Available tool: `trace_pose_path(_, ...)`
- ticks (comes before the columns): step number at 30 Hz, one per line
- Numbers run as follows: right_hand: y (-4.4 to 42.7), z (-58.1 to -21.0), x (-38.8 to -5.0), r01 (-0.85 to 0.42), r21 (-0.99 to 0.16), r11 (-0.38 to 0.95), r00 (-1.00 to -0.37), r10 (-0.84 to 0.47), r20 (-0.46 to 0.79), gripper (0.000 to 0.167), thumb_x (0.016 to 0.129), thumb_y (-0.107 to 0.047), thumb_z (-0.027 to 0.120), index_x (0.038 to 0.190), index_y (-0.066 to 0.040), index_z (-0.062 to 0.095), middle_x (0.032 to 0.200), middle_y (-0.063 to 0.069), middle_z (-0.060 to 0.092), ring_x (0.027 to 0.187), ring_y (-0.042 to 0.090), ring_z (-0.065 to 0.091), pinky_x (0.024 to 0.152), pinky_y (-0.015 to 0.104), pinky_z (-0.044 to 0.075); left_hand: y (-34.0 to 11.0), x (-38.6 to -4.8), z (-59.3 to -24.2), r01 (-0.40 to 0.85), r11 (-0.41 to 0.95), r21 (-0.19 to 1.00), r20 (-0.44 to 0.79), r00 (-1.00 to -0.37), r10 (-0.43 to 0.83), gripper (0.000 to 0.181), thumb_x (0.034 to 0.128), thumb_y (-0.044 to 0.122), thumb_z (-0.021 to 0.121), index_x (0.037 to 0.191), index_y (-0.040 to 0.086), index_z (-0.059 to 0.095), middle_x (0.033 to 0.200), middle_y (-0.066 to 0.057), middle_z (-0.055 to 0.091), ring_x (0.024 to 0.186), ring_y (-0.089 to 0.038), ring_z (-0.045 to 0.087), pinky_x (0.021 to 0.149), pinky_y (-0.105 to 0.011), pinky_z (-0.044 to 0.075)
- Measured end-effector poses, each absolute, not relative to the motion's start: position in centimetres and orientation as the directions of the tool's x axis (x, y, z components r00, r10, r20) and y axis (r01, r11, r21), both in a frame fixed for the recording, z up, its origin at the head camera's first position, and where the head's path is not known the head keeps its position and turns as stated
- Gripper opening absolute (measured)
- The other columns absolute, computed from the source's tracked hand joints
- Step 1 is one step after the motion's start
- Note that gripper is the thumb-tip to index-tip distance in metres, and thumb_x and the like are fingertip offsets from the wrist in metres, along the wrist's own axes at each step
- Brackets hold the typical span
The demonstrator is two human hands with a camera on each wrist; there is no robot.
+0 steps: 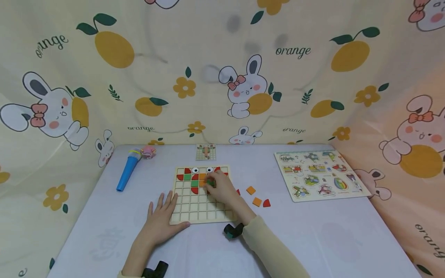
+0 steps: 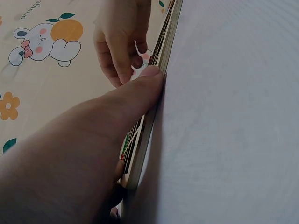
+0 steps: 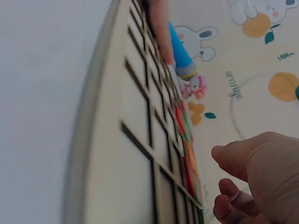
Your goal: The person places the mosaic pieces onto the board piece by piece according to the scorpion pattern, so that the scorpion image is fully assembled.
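Note:
A pale wooden grid board [image 1: 194, 208] lies on the table, its far rows partly filled with red, green and orange pieces and two eye pieces [image 1: 195, 170]. My left hand [image 1: 160, 218] rests with spread fingers at the board's left side, and its thumb [image 2: 147, 77] lies on the near edge. Over the filled rows is my right hand [image 1: 222, 187], fingers bent downward beside an orange piece [image 1: 202, 182]. In the right wrist view a gap separates the thumb [image 3: 233, 156] from the fingers, with no piece visible there. The right hand covers some cells.
Right of the board lie loose orange squares [image 1: 257, 201] and red rounded pieces [image 1: 266, 203]. A small pattern card [image 1: 206, 152] stands behind it. A blue toy microphone [image 1: 128, 170] and pink toy [image 1: 148, 151] lie far left, a picture puzzle board [image 1: 299, 185] far right.

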State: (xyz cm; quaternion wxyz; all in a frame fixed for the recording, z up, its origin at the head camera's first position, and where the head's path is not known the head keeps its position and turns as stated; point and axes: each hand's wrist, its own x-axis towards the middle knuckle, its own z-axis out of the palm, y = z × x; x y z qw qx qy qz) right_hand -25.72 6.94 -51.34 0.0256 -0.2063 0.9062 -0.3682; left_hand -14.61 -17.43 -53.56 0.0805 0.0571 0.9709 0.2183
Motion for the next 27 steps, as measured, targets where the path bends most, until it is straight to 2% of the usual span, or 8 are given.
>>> trace_pose_path(6, 8.2, -50.4, -25.5, -0.348, -0.708, 0.614, -0.919, -0.374, 0.126, 0.025, 0.101, -0.016, 0.074, 0.122, -0.004, 0.073, 0.114, 0.011, 0.065, 0.096, 0.022, 0.061, 0.083, 0.038, 0.057, -17.2, -14.5, -53.6, 0.075, 0.895, 0.440, -0.130, -0.981, 0.147, 0.120, 0.0846, 0.079, 0.067, 0.168, 0.005, 0.024, 0.176, -0.017, 0.014, 0.163, -0.048, 0.001, 0.123, -0.076, -0.003)
trace_pose_path(10, 10.0, -49.8, -25.0, -0.321, -0.722, 0.613, -0.932, -0.341, 0.124, 0.029, 0.100, -0.016, 0.074, 0.126, -0.002, 0.072, 0.119, 0.015, 0.065, 0.097, 0.025, 0.059, 0.083, 0.040, 0.055, -17.1, -14.5, -53.6, 0.067, 0.895, 0.440, -0.147, -0.978, 0.146, 0.120, 0.0844, 0.079, 0.067, 0.169, 0.006, 0.023, 0.176, -0.018, 0.014, 0.162, -0.048, 0.001, 0.123, -0.076, -0.003)
trace_pose_path(19, 16.6, -50.1, -24.3, -0.240, -0.682, 0.690, -0.970, -0.198, 0.142, 0.028, 0.097, -0.015, 0.078, 0.122, -0.004, 0.074, 0.105, 0.010, 0.065, 0.085, 0.021, 0.053, 0.070, 0.032, 0.045, -17.1, -14.5, -53.4, 0.068, 0.897, 0.436, -0.139, -0.980, 0.142, 0.120, 0.0843, 0.080, 0.067, 0.169, 0.006, 0.023, 0.176, -0.018, 0.014, 0.162, -0.049, 0.001, 0.123, -0.076, -0.003)
trace_pose_path(27, 21.6, -51.4, -23.3, -0.149, -0.666, 0.731, -0.989, -0.128, 0.080, 0.031, 0.096, -0.019, 0.079, 0.123, -0.003, 0.074, 0.102, 0.011, 0.063, 0.086, 0.022, 0.052, 0.074, 0.033, 0.044, -17.3, -14.5, -53.5, 0.068, 0.899, 0.433, -0.133, -0.981, 0.138, 0.120, 0.0840, 0.079, 0.068, 0.168, 0.005, 0.024, 0.176, -0.019, 0.015, 0.162, -0.050, 0.002, 0.123, -0.077, -0.003)
